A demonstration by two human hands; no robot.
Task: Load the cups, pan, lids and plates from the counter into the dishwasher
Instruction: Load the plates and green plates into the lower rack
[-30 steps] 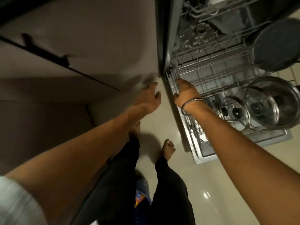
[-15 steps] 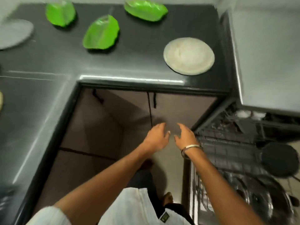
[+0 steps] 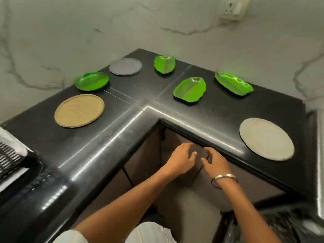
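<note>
While we look down at the corner of the black counter [image 3: 112, 137], we see both hands held in the air in front of the cabinet doors [image 3: 177, 137], below the counter's edge. Our left hand [image 3: 181, 159] has its fingers relaxed and a little spread, and it holds nothing. Our right hand [image 3: 216, 162] is just beside it, also loose and empty, with a metal bangle [image 3: 224, 179] around the wrist; the two hands are close but they do not touch. On the counter we count seven plates, all lying flat and apart from each other. A tan round plate [image 3: 79, 110] lies on the left part, and behind it a green leaf-shaped plate [image 3: 91, 81]. Near the wall corner lie a grey round plate [image 3: 125, 66] and a second green leaf plate [image 3: 164, 64]. On the right part we see a third green leaf plate [image 3: 189, 89], a fourth one [image 3: 234, 83] closer to the wall, and a pale round plate [image 3: 266, 139] near the front edge. At the bottom right a dark blurred part of the dishwasher [image 3: 280, 225] shows. A wall socket [image 3: 233, 8] sits on the marble wall [image 3: 70, 32].
</note>
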